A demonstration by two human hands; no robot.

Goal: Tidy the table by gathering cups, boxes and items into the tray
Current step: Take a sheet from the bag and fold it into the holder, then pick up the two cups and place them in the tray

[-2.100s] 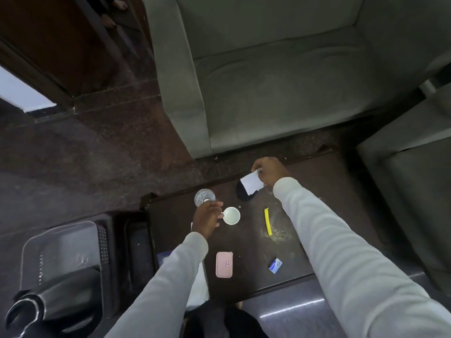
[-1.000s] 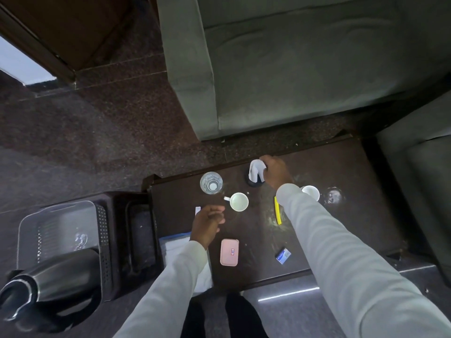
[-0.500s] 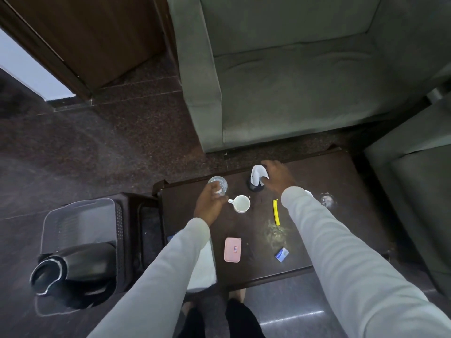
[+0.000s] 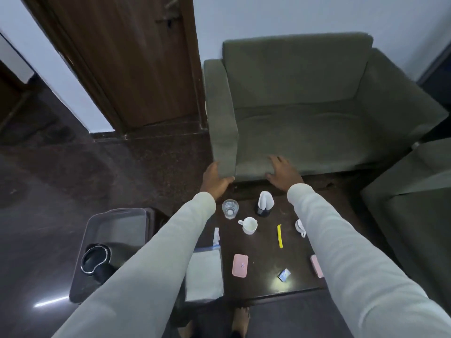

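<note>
Head view: grips armchair (image 4: 305,132) armrest with left hand (image 4: 216,178), rests right hand (image 4: 283,173) flat, fingers spread, on seat edge

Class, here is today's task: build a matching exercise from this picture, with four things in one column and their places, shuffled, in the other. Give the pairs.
Things
1. clear glass
2. white cup
3. yellow strip
4. tray

Places
A. left of the table, holding the kettle
B. just left of the napkin holder
C. between the white cup and the right sleeve
D. between the glass and the yellow strip

Pairs: 1-B, 2-D, 3-C, 4-A
</note>
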